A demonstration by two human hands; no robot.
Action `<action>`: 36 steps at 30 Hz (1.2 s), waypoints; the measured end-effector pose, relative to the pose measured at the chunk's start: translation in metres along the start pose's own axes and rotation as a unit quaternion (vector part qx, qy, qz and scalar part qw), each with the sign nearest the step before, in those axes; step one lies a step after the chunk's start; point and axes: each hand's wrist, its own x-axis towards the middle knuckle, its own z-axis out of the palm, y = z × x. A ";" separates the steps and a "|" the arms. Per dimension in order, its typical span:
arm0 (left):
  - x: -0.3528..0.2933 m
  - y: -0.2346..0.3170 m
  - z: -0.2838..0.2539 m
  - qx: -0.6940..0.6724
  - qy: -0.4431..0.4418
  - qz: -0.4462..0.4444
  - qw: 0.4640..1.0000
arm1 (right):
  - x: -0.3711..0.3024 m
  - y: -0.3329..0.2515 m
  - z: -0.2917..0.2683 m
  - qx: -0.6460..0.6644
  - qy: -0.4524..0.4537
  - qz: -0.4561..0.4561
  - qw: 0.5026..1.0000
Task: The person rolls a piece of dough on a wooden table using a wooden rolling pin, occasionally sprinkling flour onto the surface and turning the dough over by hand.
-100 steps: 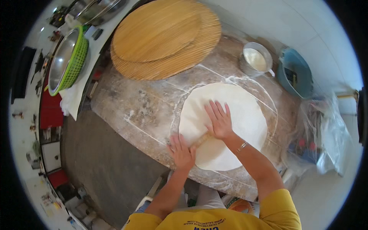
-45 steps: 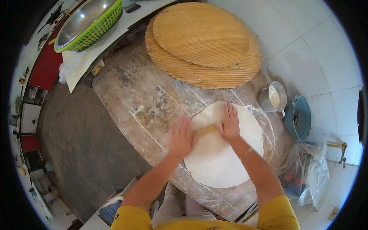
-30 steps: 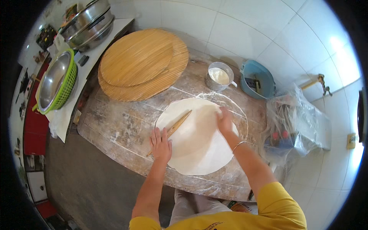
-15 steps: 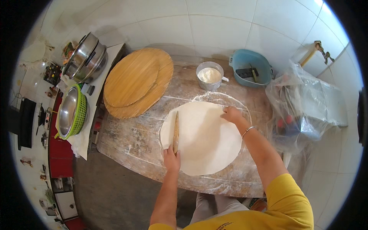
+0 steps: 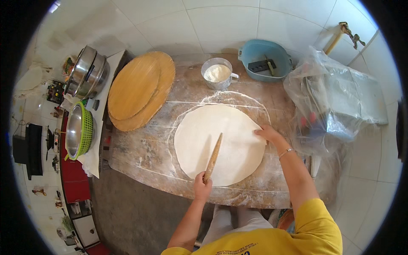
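A large round sheet of dough (image 5: 238,148) lies flat on the floured wooden table. My left hand (image 5: 202,187) is closed around the near end of a tapered wooden rolling pin (image 5: 213,156). The pin slants up and to the right over the dough's left half, its far tip seemingly raised, with a shadow on the dough beside it. At the right edge of the sheet, my right hand (image 5: 267,133) has its fingers closed on the dough's rim. A bracelet circles that wrist. The fingertips' underside is hidden.
Behind the dough stand a metal cup of flour (image 5: 217,73) and a blue basin (image 5: 265,61) holding dark items. Round wooden boards (image 5: 140,89) lie at the back left. Plastic sheeting (image 5: 335,102) covers things at right. Steel pots (image 5: 87,72) and a green basket (image 5: 86,131) stand left.
The rolling pin has swung from near the dough's left edge toward its middle and now slants. My right hand has moved nearer along the dough's right edge. The view has shifted slightly.
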 end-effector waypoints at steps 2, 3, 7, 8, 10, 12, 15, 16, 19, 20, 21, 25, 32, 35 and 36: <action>-0.009 0.010 0.000 0.001 -0.018 -0.013 1.000 | -0.031 0.006 -0.006 -0.020 0.031 0.032 0.999; -0.013 0.007 0.003 -0.004 -0.019 -0.008 1.000 | -0.041 0.022 -0.009 0.008 0.054 0.037 0.998; -0.019 -0.002 -0.004 0.014 -0.021 -0.054 0.998 | -0.095 0.095 -0.003 0.061 0.182 0.062 0.979; -0.021 -0.007 -0.008 0.032 0.007 -0.061 0.998 | -0.112 0.113 0.002 0.058 0.221 0.070 0.971; -0.018 -0.013 -0.014 0.063 0.060 -0.068 0.994 | -0.129 0.167 0.018 0.099 0.289 0.028 0.952; -0.014 -0.014 -0.023 0.103 0.104 -0.106 0.984 | -0.139 0.164 0.037 0.147 0.303 0.036 0.941; -0.004 -0.019 -0.017 0.134 0.107 -0.147 0.974 | -0.161 0.140 0.056 0.188 0.278 0.092 0.937; 0.000 -0.008 -0.010 0.124 0.101 -0.167 0.973 | -0.155 0.160 0.060 0.182 0.279 0.087 0.939; 0.008 0.009 0.001 0.042 0.105 -0.222 0.968 | -0.159 0.152 0.075 0.173 0.300 0.022 0.938; 0.016 -0.027 0.016 -0.022 0.122 -0.231 0.965 | -0.163 0.137 0.084 0.172 0.306 -0.010 0.936; 0.020 -0.048 0.025 -0.083 0.135 -0.238 0.958 | -0.168 0.125 0.083 0.084 0.283 0.043 0.954; 0.027 -0.028 0.026 -0.270 0.146 -0.329 0.893 | -0.174 0.133 0.090 0.429 0.286 0.043 0.855; 0.018 0.011 0.012 0.024 0.017 -0.234 0.972 | -0.192 0.140 0.138 0.338 0.242 0.160 0.895; 0.025 -0.009 0.011 -0.083 0.024 -0.244 0.966 | -0.196 0.146 0.163 0.403 0.211 0.176 0.873; 0.033 -0.028 0.009 -0.156 0.031 -0.253 0.954 | -0.202 0.135 0.174 0.401 0.194 0.189 0.875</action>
